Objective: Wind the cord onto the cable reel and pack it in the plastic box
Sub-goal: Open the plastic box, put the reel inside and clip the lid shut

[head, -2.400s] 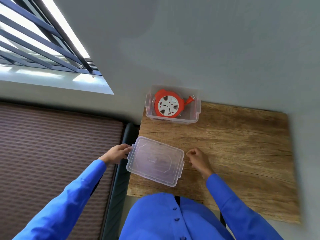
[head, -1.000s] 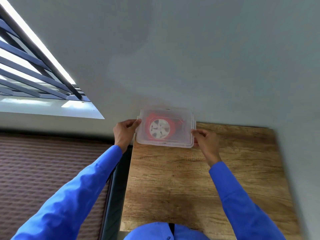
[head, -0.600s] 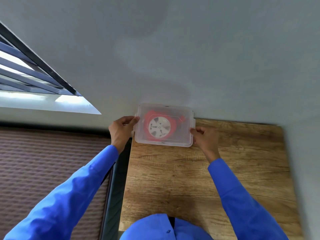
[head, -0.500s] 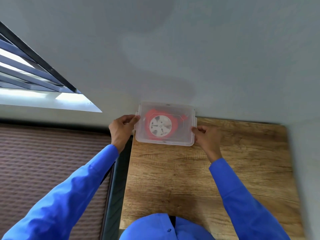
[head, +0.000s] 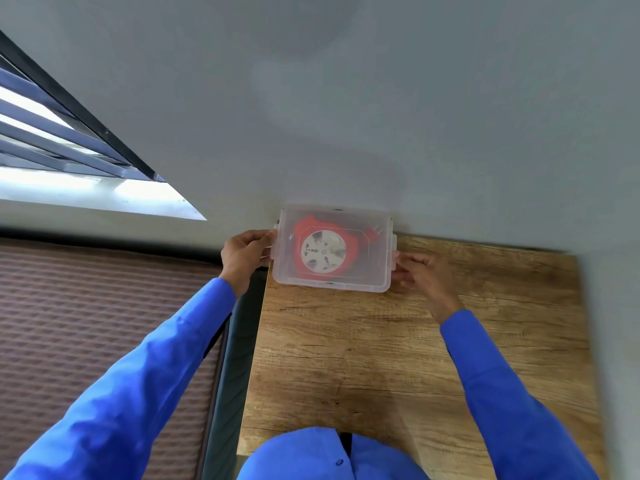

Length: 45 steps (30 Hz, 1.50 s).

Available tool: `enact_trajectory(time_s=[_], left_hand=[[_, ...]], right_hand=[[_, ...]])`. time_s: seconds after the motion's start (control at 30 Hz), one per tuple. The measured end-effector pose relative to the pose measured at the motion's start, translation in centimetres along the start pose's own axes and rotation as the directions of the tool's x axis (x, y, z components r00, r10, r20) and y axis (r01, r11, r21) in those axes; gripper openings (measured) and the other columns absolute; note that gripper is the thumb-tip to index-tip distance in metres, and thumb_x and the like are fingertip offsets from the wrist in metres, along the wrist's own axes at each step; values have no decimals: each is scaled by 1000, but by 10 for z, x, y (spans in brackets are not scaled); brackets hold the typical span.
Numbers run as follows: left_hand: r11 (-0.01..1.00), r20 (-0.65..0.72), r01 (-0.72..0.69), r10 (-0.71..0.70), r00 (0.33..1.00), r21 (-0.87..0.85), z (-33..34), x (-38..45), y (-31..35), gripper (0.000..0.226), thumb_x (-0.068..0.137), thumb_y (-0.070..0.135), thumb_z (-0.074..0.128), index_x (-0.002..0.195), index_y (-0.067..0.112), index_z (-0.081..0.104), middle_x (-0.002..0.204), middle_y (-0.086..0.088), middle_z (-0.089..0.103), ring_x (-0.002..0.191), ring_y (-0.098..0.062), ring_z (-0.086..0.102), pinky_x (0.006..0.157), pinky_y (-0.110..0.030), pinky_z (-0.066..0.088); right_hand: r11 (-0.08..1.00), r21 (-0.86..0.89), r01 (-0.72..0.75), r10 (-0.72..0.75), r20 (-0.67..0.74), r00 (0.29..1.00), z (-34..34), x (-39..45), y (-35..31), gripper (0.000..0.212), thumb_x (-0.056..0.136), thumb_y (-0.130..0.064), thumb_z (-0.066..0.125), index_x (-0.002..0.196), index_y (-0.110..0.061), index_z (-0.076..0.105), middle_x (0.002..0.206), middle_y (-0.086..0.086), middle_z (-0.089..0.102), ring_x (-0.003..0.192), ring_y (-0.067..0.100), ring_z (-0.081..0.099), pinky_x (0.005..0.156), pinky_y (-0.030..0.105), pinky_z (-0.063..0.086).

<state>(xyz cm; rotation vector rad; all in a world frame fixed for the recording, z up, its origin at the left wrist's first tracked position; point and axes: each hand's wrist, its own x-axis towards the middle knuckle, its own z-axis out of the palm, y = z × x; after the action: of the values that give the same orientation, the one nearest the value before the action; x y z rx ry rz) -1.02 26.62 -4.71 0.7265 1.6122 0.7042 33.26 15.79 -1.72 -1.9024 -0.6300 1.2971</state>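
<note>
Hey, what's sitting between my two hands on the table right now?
In the head view, the lidded plastic box with the red cable reel inside lies between your left hand and right hand.

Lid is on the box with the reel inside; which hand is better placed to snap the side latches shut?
Neither alone. The left hand grips the left end of the plastic box, the right hand its right end by the latch. Each likely closes its own side.

One head-worn camera looks steeply down and forward over the wooden table (head: 381, 358) towards the wall (head: 381, 98)
</note>
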Motion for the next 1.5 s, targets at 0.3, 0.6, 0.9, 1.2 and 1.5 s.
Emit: enact_trajectory(time_s=[0.3, 0.6, 0.9, 1.2, 1.5], left_hand=[[986, 74, -10, -2, 997, 165, 7, 6, 23, 22, 110, 36, 68, 110, 17, 78, 103, -3, 83, 91, -22, 82, 75, -32, 67], [985, 123, 9, -30, 992, 172, 3, 9, 13, 39, 104, 46, 73, 111, 7, 79, 104, -9, 85, 92, -28, 84, 88, -42, 69], [992, 281, 120, -105, 954, -37, -9, 16, -5, 23, 110, 27, 68, 123, 10, 77, 104, -4, 86, 94, -21, 84, 77, -30, 67], [997, 179, 63, -53, 982, -54, -4, 7, -15, 52, 93, 51, 79, 126, 11, 74, 103, -7, 86, 93, -27, 83, 92, -42, 67], [953, 382, 293, -245, 891, -73, -9, 8, -18, 71, 86, 67, 77, 129, 10, 76, 113, -15, 78, 103, -33, 76, 82, -45, 69]], right_hand=[[991, 123, -58, 60, -15, 998, 20, 15, -13, 24, 102, -39, 71, 110, -19, 82, 103, -1, 85, 94, 19, 81, 74, 31, 63], [958, 232, -171, 155, 84, 984, 14, 17, 7, 27, 100, -39, 75, 115, -17, 80, 115, 10, 82, 99, 23, 80, 83, 39, 65], [891, 380, -249, 247, 55, 967, 31, 14, 9, 36, 102, -37, 71, 128, -12, 74, 118, 11, 76, 99, 24, 71, 98, 47, 58], [913, 271, -304, 287, 100, 953, 31, 6, 12, 55, 95, -66, 67, 127, -22, 76, 110, 6, 81, 106, 27, 76, 81, 43, 64], [894, 265, -361, 320, 187, 929, 18, 12, 4, 51, 97, -53, 72, 127, -12, 74, 115, 15, 75, 101, 31, 72, 78, 44, 65]])
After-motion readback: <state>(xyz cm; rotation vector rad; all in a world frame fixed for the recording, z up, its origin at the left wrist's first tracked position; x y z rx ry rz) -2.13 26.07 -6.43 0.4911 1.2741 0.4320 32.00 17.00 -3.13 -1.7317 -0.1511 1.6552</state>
